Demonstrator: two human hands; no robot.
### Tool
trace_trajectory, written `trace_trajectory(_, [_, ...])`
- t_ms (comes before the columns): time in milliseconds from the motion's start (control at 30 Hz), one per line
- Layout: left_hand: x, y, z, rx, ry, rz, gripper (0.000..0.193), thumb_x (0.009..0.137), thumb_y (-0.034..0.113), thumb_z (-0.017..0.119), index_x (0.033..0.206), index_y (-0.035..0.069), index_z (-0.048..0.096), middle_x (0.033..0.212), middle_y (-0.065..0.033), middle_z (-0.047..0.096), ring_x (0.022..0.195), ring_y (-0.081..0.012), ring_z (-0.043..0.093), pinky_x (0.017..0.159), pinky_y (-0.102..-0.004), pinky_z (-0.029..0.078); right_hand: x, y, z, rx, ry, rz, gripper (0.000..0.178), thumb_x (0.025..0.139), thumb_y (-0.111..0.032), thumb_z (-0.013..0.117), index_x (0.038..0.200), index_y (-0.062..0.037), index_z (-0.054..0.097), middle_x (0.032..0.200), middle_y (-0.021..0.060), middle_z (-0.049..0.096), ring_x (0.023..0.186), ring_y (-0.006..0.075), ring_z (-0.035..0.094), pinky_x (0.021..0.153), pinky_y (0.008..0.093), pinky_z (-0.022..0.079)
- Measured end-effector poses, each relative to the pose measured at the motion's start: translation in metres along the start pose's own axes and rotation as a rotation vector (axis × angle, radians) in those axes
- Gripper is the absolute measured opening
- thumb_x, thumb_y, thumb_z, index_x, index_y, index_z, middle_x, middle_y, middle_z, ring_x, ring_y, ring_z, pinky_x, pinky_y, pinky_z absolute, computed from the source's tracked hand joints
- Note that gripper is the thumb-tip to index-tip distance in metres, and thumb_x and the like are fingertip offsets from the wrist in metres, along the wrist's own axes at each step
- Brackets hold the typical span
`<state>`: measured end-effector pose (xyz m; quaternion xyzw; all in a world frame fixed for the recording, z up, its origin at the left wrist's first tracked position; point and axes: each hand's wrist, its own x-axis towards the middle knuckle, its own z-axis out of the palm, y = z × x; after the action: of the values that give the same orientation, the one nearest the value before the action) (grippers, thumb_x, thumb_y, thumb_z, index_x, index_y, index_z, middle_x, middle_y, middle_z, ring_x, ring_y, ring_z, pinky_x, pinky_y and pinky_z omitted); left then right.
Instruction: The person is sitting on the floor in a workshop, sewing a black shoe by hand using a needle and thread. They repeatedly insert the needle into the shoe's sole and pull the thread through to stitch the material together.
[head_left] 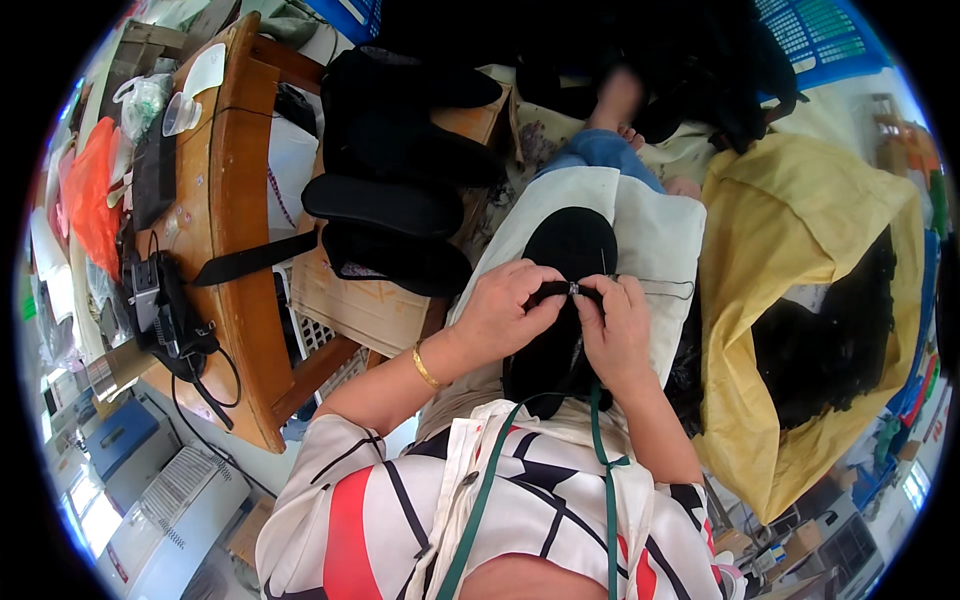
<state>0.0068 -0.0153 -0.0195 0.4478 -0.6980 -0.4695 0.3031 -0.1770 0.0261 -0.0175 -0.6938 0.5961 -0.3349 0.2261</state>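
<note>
A spread white cloth [660, 225] carries a black sole-shaped piece [570, 240]. Beside it, a cardboard box [370, 312] bears a row of black shoes [385, 205]. On the wooden counter [238, 160] at left lie a clear plastic cup [181, 114], a black device [160, 300], and a black strap [255, 259] jutting past the edge.

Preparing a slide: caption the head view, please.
Left hand and right hand pinch a black strap over a black shoe-shaped piece on a white cloth.

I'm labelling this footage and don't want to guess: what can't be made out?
Head view:
Held parts of black strap: hidden by left hand and right hand.
Shiny fitting: too small for detail.
Black contents of yellow sack: too dark.
Blue crate, upper right: cut off by top edge.
</note>
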Motion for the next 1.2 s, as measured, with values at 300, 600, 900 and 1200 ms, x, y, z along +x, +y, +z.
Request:
trace_trajectory(300, [-0.014,0.001,0.014,-0.392,0.03,-0.454,0.018,0.085,0.013,0.071,0.098,0.0,0.068,0.077,-0.0031,0.065,0.063,-0.0077,0.058,0.058,-0.0231,0.046,0.008,0.002,-0.006,0.065,-0.146,0.081,0.016,0.084,-0.009,0.069,0.095,-0.0024,0.06,0.083,0.0143,0.054,0.075,0.0339,0.053,0.064,0.0425,0.044])
trace_trajectory(600, [0.027,0.002,-0.007,-0.255,-0.152,-0.535,0.013,0.086,0.012,0.066,0.096,0.004,0.067,0.084,-0.0039,0.064,0.072,-0.0146,0.062,0.063,-0.0253,0.049,0.018,-0.003,-0.041,0.245,-0.426,0.403,0.028,0.092,-0.023,0.063,0.078,0.0008,0.056,0.075,0.0172,0.056,0.069,0.0351,0.058,0.06,0.0418,0.045])
trace_trajectory(900, [0.029,0.013,0.003,0.513,-0.041,0.387,0.028,0.078,0.007,0.068,0.106,0.007,0.066,0.103,-0.0059,0.063,0.089,-0.0276,0.061,0.073,-0.0344,0.053,-0.018,0.006,-0.062,-0.392,-0.2,-0.022,0.021,0.087,-0.019,0.067,0.074,-0.0043,0.06,0.07,0.0103,0.056,0.066,0.0309,0.06,0.056,0.0394,0.048])
trace_trajectory(1200, [0.026,0.014,0.016,0.547,0.071,0.348,0.025,0.072,0.013,0.075,0.096,0.008,0.069,0.094,-0.0067,0.062,0.093,-0.0288,0.059,0.079,-0.0374,0.051,0.01,-0.02,-0.029,0.429,0.157,-0.052,0.014,0.096,-0.013,0.059,0.09,-0.0012,0.064,0.086,0.0114,0.063,0.079,0.0239,0.061,0.073,0.0322,0.05])
